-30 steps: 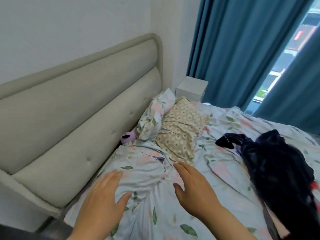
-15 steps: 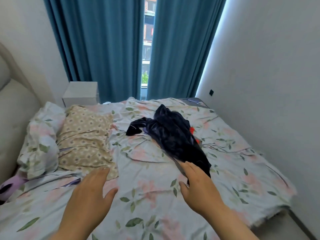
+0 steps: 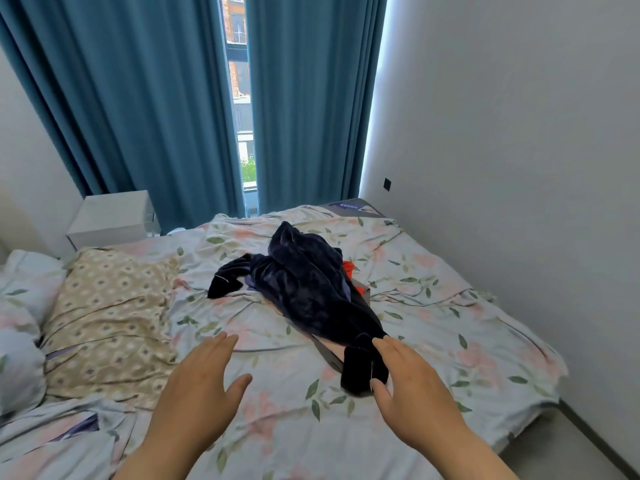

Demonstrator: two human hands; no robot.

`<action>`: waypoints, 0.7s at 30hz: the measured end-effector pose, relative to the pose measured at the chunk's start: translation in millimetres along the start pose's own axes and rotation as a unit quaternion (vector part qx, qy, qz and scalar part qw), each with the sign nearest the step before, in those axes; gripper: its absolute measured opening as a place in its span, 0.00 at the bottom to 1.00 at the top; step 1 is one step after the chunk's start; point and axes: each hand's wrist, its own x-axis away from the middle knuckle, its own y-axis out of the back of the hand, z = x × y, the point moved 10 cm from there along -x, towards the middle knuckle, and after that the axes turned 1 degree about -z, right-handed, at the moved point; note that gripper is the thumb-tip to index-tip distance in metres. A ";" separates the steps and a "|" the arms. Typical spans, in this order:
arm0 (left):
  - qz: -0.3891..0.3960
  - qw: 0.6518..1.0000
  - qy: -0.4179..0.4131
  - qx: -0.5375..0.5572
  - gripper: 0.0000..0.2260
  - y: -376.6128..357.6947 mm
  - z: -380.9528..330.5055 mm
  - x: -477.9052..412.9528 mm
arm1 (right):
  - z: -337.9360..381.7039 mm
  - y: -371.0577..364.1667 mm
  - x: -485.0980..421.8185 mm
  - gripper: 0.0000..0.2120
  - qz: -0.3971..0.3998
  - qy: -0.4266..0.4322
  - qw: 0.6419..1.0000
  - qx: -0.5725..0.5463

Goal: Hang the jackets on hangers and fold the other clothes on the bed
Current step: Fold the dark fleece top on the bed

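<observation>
The pile of dark clothes (image 3: pixel 304 285) lies crumpled in the middle of the bed (image 3: pixel 467 317), on a floral sheet. A dark navy, velvety piece lies on top, with one sleeve stretched out to the left and a long end trailing toward the person. A bit of red cloth (image 3: pixel 349 266) peeks out at the pile's right side, and a strip of grey fabric shows under its near end.

The left hand (image 3: pixel 197 386) is held above the sheet, palm down, fingers straight and together, thumb spread, holding nothing. The right hand (image 3: pixel 412 393) is also flat and relaxed, palm down, grasping nothing. Its fingers lie right along the near end of the dark piece; whether they touch it cannot be told.

A beige patterned pillow (image 3: pixel 107 313) rests at the left, well apart from the pile. Behind it stands a white nightstand (image 3: pixel 110 216) in front of blue curtains (image 3: pixel 138 98).
</observation>
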 end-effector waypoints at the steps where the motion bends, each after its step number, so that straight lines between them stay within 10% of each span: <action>1: -0.001 1.000 -0.001 -0.003 0.32 -1.8 -4.0 -3.2 | -3.2 0.5 -1.2 0.30 0.000 0.001 1.000 0.000; 21: 0.062 0.996 -0.043 0.038 0.29 -42.7 -12.3 -46.6 | -14.2 -7.0 8.6 0.29 0.005 -0.056 0.998 0.032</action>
